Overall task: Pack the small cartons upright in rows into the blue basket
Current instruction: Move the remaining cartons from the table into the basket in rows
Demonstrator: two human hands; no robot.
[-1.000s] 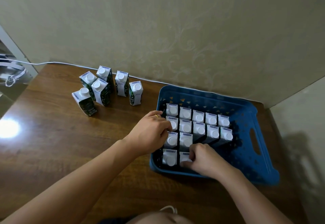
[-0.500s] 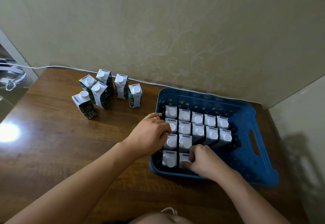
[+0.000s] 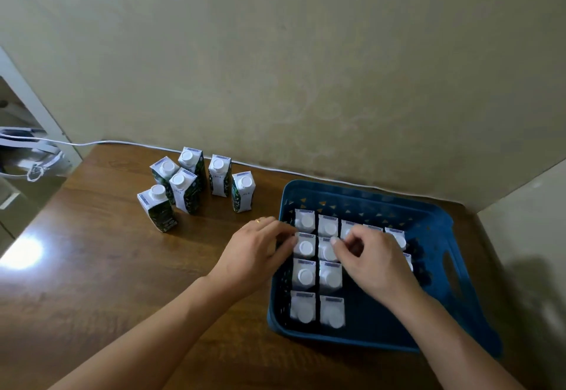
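In the blue basket (image 3: 428, 221), the right hand (image 3: 373, 262) is now being held over the second row, moved up from the front cartons; fingers curled, pinching unclear. The left hand (image 3: 260, 252) is being pressed against the row's end. Fourteen-odd packed cartons (image 3: 303, 276) are standing upright; six loose cartons (image 3: 243, 190) are waiting beside.

Basket (image 3: 428, 221): blue, small triangular cut-out pattern on walls. Cartons in basket (image 3: 330, 276): white tops, white round caps, blue-purple label strips. 6 cartons on table (image 3: 186, 189): white panels, dark green-black speckled sides. Table (image 3: 92, 267): brown wood grain. Wall (image 3: 306, 68): beige, faint scroll pattern. Cable (image 3: 128, 143): white.
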